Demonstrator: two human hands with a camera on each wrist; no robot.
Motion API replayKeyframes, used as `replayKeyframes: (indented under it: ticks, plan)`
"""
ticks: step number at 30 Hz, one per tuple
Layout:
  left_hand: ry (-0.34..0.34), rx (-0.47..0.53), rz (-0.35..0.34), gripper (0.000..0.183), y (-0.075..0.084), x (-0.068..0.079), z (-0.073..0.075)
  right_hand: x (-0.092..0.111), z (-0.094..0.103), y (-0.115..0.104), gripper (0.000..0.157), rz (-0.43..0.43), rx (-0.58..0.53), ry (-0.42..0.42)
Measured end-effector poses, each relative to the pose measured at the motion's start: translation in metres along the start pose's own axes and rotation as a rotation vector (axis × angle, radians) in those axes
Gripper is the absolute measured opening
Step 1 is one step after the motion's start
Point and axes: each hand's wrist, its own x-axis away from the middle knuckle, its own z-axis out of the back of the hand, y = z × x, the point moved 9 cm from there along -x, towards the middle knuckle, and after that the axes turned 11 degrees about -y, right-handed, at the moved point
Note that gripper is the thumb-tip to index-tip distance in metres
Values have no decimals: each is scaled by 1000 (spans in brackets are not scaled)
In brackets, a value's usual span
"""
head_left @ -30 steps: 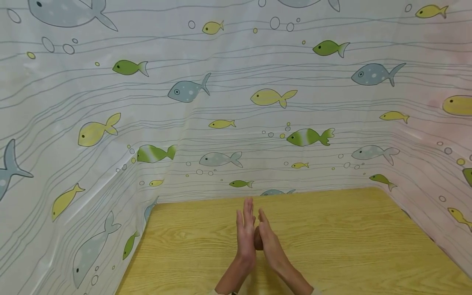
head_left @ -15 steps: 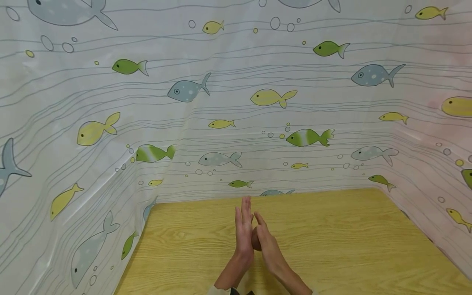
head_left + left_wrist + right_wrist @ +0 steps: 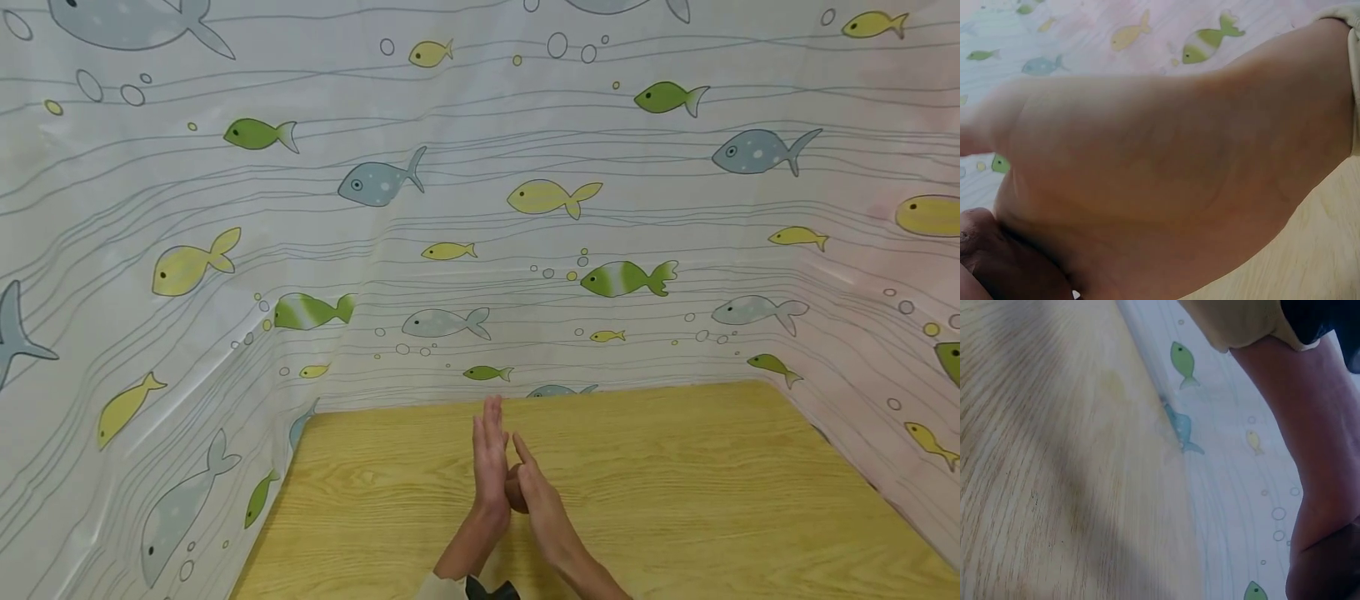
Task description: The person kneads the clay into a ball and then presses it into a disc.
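A rounded brown lump [image 3: 515, 490], clay-like in look, sits between my two palms above the table in the head view. My left hand [image 3: 491, 471] stands nearly upright with straight fingers, its palm against the lump's left side. Leaning in from the right, my right hand [image 3: 546, 510] covers much of the lump with its fingers extended. In the left wrist view, part of the brown lump [image 3: 1013, 265] shows at the lower left beside a large blurred hand. The right wrist view shows mainly a bare forearm [image 3: 1310, 419]; the lump's shape cannot be made out there.
A wood-grain table [image 3: 675, 475] lies under the hands. White fish-print sheeting [image 3: 465, 100] rises behind it and along both sides. A dark device [image 3: 491, 590] sits by the left sleeve [image 3: 442, 586].
Both hands and the lump have shifted slightly left. My right hand has slid a little nearer to me relative to the left. The dark device by the left sleeve shows more now.
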Motion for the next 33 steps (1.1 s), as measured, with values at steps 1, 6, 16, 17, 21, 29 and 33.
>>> replayKeyframes:
  ticks: [1, 6, 16, 17, 21, 29, 33]
  plan:
    - [25, -21, 15, 50, -1, -1, 3, 0, -1, 2, 44, -11, 3, 2]
    - [67, -37, 15, 52, -1, -3, 13, 2, -4, 5, 43, -59, 23, 10]
    - [94, -66, 39, 56, -4, -6, 24, 7, -9, 2, 45, -75, 6, 5]
    - [102, -78, 44, 55, -5, -7, 25, 7, -9, 2, 45, -73, -1, 5]
    - [145, -149, 57, 51, -8, -9, 29, 9, -10, 3, 46, -69, -20, 11]
    - [107, -225, 139, 53, -19, -13, 24, 17, -7, -14, 48, 64, 3, 19]
    - [82, -220, 177, 56, -22, -15, 22, 20, -7, -18, 47, 56, 24, 42]
